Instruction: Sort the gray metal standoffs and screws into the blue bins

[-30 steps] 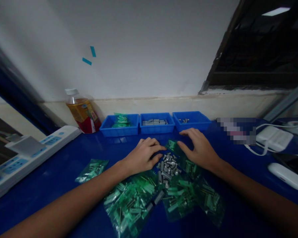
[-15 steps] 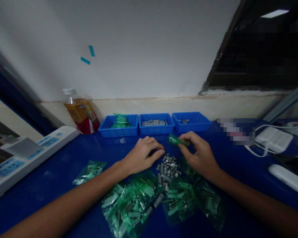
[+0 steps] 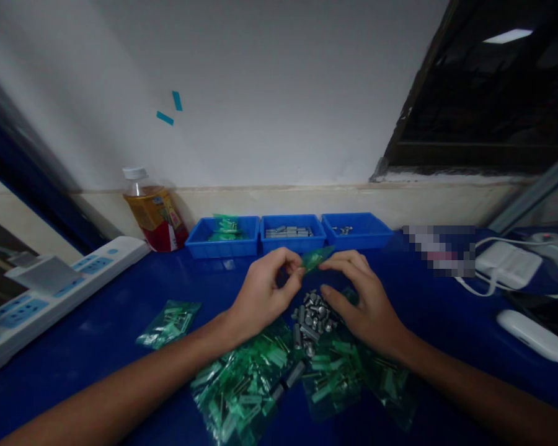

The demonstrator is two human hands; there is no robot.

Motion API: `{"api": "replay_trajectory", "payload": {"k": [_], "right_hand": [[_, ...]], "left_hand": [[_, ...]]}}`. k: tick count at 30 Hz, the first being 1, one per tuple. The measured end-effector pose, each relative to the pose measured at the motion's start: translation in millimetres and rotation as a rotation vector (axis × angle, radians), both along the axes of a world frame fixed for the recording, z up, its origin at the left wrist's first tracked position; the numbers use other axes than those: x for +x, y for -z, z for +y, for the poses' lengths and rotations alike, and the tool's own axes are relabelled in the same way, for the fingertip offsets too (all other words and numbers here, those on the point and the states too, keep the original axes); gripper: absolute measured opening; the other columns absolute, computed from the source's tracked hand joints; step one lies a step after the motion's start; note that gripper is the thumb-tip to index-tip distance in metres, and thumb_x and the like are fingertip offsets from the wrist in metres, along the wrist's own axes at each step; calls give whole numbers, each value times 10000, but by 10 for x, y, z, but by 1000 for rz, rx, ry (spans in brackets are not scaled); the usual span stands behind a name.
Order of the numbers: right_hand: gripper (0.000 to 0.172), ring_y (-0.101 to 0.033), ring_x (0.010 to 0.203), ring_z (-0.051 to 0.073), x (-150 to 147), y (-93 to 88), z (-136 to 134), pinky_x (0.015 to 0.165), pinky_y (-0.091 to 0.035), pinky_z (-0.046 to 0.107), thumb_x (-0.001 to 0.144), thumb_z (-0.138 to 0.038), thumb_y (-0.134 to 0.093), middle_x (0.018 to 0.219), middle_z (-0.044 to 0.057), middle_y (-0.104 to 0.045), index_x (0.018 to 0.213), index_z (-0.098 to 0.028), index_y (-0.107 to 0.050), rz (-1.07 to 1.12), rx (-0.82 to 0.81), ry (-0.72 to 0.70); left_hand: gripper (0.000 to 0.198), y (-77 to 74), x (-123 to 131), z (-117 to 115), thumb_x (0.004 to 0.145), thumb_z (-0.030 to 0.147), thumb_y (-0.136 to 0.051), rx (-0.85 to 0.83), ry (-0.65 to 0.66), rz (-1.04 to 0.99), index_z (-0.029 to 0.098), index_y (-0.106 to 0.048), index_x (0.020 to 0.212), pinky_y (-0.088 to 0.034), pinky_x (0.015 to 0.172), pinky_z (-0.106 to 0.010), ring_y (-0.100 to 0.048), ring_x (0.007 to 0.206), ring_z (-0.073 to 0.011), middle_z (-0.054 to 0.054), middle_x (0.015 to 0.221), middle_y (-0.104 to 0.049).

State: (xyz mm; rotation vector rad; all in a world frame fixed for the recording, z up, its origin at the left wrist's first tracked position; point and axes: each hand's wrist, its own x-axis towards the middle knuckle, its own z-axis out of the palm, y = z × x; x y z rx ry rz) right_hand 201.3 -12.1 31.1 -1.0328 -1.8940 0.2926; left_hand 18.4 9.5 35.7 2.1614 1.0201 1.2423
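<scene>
A small green plastic bag [image 3: 317,257] is pinched at its left end between the thumb and fingers of my left hand [image 3: 270,286]. My right hand [image 3: 363,298] has its thumb and fingers apart, its fingertips beside the bag's right end. Below the hands lies a pile of small metal parts [image 3: 312,319]. Around that pile are green bags of metal pieces [image 3: 244,384], with more bags [image 3: 332,371] under and below my right hand. Another filled green bag [image 3: 170,323] lies apart on the left.
Three blue trays line the wall: the left tray [image 3: 223,249] holds green bags, the middle [image 3: 294,244] metal bars, the right [image 3: 365,238] small parts. A bottle [image 3: 155,214], power strip [image 3: 93,263], chargers [image 3: 509,263] and white case [image 3: 534,334] stand around.
The small green bag has passed from my right hand to my left, which has closed on it. My right hand has opened and moved slightly left.
</scene>
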Motion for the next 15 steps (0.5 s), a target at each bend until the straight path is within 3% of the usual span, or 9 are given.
{"api": "replay_trajectory", "payload": {"k": [3, 6, 8, 10, 13, 15], "right_hand": [[268, -545, 742, 178, -59, -61, -22, 658, -440, 307, 870, -396, -485, 763, 29, -585, 808, -171, -616, 210, -364, -56], [286, -540, 619, 145, -91, -52, -31, 540, -424, 253, 880, -390, -473, 672, 7, -584, 800, -157, -618, 342, -504, -59], [214, -560, 646, 140, -80, -14, -29, 566, -444, 248, 880, -316, -493, 731, 16, -611, 884, -160, -640, 294, -382, -42], [198, -583, 728, 145, -44, 40, -16, 641, -473, 262, 883, -238, -493, 830, 35, -626, 993, -181, -648, 163, -164, -40], [326, -591, 850, 157, 25, 123, 24, 716, -496, 281, 878, -122, -453, 957, 63, -601, 1150, -220, -604, -29, 123, -80], [394, -588, 878, 160, 53, 163, 52, 713, -510, 285, 866, -72, -424, 989, 71, -572, 1188, -237, -581, -92, 220, -77]], "left_hand": [[94, 52, -60, -39, 883, 166, -471, 382, 15, 349, 160, -559, 916, -386, 683, -311, -517, 794, -168, -41, 857, -607], [154, 78, -68, -77, 903, 182, -455, 519, 66, 552, 183, -574, 1001, -370, 689, -334, -516, 858, -202, -52, 940, -627], [152, 52, -45, -91, 903, 211, -466, 404, 67, 507, 183, -581, 999, -381, 720, -340, -515, 879, -203, -52, 955, -627], [169, -11, -14, -91, 905, 283, -472, 146, 66, 338, 168, -589, 941, -400, 744, -330, -525, 854, -185, -46, 910, -624], [343, -113, 24, -74, 920, 413, -395, -276, 96, 50, 154, -583, 796, -421, 686, -288, -532, 750, -154, -28, 773, -599], [373, -131, 41, -55, 908, 430, -392, -462, 113, -43, 153, -564, 725, -404, 611, -262, -506, 656, -135, -11, 682, -558]]}}
